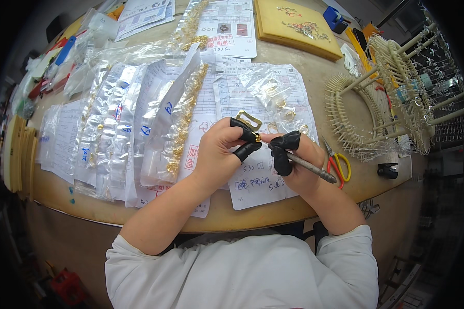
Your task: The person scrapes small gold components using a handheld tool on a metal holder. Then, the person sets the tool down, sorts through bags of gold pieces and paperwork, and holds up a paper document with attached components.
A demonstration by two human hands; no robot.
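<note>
Over the paper-strewn surface [252,221] I see the left hand [220,145] pinching a small gold-coloured jewellery piece [258,138], the right hand [300,157] gripping a metal rod [314,168] beside it — if the black finger covers [247,151] slip, the piece could drop onto the papers [252,188] below.

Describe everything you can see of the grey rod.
The rod is slim, rounded and metal-looking, dull and mottled, narrowing to a tip at its lower right end. The right hand grips it, black-covered fingers against it, so that it slants from upper left to lower right, that tip end jutting free. Its other end is aimed at a small gold piece in the left hand; whether they touch is too small to tell.
</note>
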